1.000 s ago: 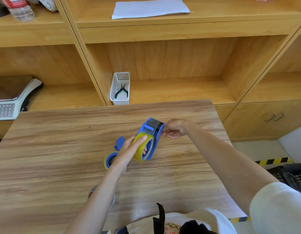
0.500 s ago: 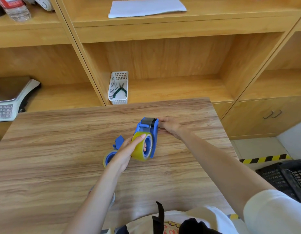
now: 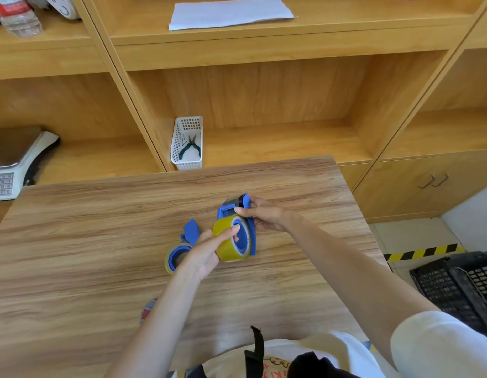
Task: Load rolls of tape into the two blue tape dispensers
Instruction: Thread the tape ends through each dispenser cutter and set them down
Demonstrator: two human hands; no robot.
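While our left hand point(image 3: 206, 252) clasps the yellow tape roll point(image 3: 231, 241) on the blue dispenser point(image 3: 246, 214) gripped by our right hand point(image 3: 266, 216), we judge threading the tape end to the cutter comes next.

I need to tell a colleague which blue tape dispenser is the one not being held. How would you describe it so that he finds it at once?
Look at the wooden table, near its middle, just left of the person's left hand. There a second blue dispenser lies on the tabletop with a tape roll on it. Unlike the held dispenser, no hand grips it.
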